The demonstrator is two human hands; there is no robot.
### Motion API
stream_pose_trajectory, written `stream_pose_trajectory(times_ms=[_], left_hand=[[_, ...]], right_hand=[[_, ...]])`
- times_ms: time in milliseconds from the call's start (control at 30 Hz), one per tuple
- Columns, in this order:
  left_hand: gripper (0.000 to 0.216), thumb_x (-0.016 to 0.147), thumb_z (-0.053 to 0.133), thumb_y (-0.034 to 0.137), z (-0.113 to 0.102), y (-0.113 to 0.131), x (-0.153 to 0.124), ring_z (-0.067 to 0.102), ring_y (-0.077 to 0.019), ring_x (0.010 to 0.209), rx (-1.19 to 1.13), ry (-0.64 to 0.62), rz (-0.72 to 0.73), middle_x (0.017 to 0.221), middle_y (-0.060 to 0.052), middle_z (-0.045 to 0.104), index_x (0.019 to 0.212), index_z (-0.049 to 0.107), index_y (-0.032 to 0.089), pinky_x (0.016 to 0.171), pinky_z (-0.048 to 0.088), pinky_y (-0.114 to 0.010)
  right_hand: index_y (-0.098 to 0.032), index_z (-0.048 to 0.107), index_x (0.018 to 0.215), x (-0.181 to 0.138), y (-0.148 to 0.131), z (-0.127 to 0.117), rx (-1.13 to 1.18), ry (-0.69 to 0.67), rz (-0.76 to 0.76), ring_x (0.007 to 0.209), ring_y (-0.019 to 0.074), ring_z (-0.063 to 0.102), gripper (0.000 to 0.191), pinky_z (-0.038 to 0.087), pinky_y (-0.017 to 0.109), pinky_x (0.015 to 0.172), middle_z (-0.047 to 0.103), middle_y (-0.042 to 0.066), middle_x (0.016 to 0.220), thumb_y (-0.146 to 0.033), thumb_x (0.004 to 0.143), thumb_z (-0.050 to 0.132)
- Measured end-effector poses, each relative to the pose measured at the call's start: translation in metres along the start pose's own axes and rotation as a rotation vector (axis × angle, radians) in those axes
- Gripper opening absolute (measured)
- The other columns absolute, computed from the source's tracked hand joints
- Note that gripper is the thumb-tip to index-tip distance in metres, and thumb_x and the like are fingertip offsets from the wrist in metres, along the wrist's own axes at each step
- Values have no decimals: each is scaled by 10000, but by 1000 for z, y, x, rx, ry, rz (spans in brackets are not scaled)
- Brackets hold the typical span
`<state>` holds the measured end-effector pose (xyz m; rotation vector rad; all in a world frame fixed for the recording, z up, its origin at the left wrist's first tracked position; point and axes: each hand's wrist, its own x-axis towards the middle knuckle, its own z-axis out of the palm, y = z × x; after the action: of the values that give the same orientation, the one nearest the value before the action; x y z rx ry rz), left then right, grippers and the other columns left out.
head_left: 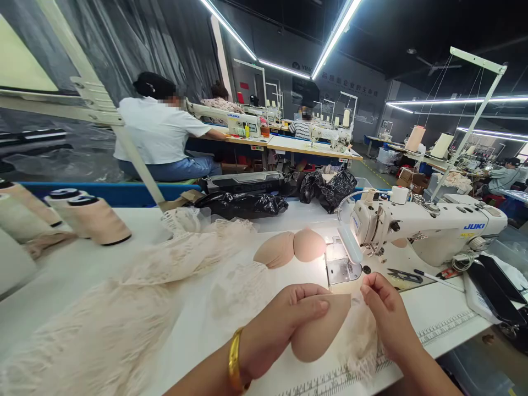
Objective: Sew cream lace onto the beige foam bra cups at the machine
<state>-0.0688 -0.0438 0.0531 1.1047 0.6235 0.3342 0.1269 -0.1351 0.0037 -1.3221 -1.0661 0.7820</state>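
A beige bra cup is pinched in my left hand, its pointed corner turned to the right. My right hand has thumb and fingers closed on a sheer cream lace piece, which hangs down over the table edge beside the cup. Just beyond my hands stands a white sewing machine with its lamp shining on the metal needle plate. Two more beige cups lie side by side left of the plate. Cream lace fabric spreads over the table on the left.
Thread snips and a pen lie right of the needle plate. Thread cones stand at the left. Black plastic bags sit behind the table. A measuring tape runs along the front edge. A person in white sits ahead.
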Motion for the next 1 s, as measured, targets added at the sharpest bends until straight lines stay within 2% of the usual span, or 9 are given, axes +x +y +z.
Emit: stream_pose_trajectory(times_ms=[67,133,233,333,433,633,800,1000], left_hand=[[470,606,890,518,0,0,1,587,-162,689,-10,1,2,774,-52,725,849,774,133,608,432,-247],[470,615,885,527,-1,-1,1,599,-166,695,-6,-2,0,781,-51,732,856,775,138,616,439,-250],[484,626,875,545,-1,-3,0,620,-183,715,18,-8,-1,805,-61,744,875,776,142,633,453,-263],[493,632,865,559,-1,-4,-1,615,-187,710,48,3,18,800,-60,736,880,774,143,620,452,-266],[481,632,861,557,-1,-4,-1,607,-192,705,67,9,31,785,-58,724,862,772,145,608,452,-270],[464,644,858,552,0,-3,-1,590,-171,692,67,9,31,774,-46,714,846,770,144,609,432,-253],[480,636,857,566,-2,-4,-1,596,-180,699,83,-2,13,783,-50,720,847,760,146,608,435,-259],[472,634,852,563,-1,-4,-2,577,-163,674,97,19,13,753,-31,705,843,744,153,582,411,-243]], right_hand=[[-234,535,864,-2,-7,-5,-134,-12,-139,752,164,473,243,416,282,695,492,-16,818,-433,1004,536],[-237,589,934,-5,-15,-11,-279,-27,-255,841,186,515,193,431,292,713,545,19,918,-407,1012,541],[-259,614,1058,-10,-26,-18,-446,-62,-356,904,204,536,117,441,293,674,574,43,1021,-351,995,578],[-264,599,1075,-14,-31,-23,-534,-113,-407,912,208,536,116,460,318,742,577,35,1015,-331,980,605],[-254,588,1044,-16,-31,-23,-565,-140,-398,885,207,529,118,457,329,745,571,29,979,-334,967,627],[-238,587,967,-12,-27,-17,-538,-108,-385,833,191,509,32,437,321,726,561,18,911,-268,975,593],[-230,558,845,-8,-29,-14,-422,-145,-257,770,171,495,155,425,300,697,526,-4,834,-292,986,577],[-233,514,862,-6,-26,-21,-209,-191,-71,744,160,446,239,387,278,660,473,-26,795,-418,1007,560]])
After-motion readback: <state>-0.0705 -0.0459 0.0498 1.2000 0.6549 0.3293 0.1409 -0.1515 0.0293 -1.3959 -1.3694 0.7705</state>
